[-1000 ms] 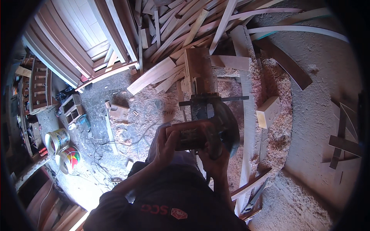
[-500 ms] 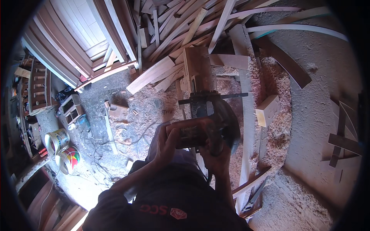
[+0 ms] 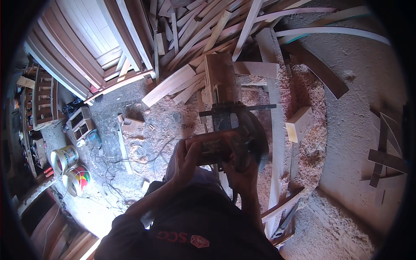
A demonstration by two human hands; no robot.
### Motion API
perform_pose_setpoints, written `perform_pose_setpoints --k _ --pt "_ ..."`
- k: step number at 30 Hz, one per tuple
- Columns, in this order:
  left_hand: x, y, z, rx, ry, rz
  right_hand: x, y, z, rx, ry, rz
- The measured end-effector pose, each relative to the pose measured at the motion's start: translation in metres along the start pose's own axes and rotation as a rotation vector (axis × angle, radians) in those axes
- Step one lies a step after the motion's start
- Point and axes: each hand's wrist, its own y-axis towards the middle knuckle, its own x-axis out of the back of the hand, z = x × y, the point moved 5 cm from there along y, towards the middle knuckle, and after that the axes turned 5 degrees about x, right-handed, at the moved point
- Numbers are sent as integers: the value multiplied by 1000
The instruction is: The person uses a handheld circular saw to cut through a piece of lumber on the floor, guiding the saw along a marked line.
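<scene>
A dark circular saw (image 3: 249, 141) is held between my hands, with its base and a crosswise metal guide bar (image 3: 268, 107) at the near end of a thick brown timber (image 3: 221, 76). My left hand (image 3: 187, 161) is closed round the saw's motor housing from the left side. The right hand (image 3: 239, 172) grips the saw's rear handle, its fingers partly hidden by the tool. Where the blade meets the wood is hidden below the saw body.
Beyond the timber lies a heap of loose wood strips (image 3: 197, 30). A long plank (image 3: 275, 143), a wood block (image 3: 300, 125) and shavings (image 3: 313, 149) lie to the right. Cables (image 3: 113, 184), two buckets (image 3: 77, 179) and door frames (image 3: 65, 56) are on the left.
</scene>
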Motion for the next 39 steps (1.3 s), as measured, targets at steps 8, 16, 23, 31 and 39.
perform_pose_setpoints --k 8,16,23,31,39 --pt "-2 -1 0 -18 20 -9 3 -2 -5 -3 -4 4" --pt "-3 4 3 -69 10 -35 1 -1 -8 30 3 -11" --pt "2 7 5 -15 31 -17 1 3 -6 -10 -12 -18" --pt "-9 4 -9 -11 -25 -33 4 5 3 -28 43 4" --pt "0 8 6 1 -6 -12 1 3 -10 5 -5 -9"
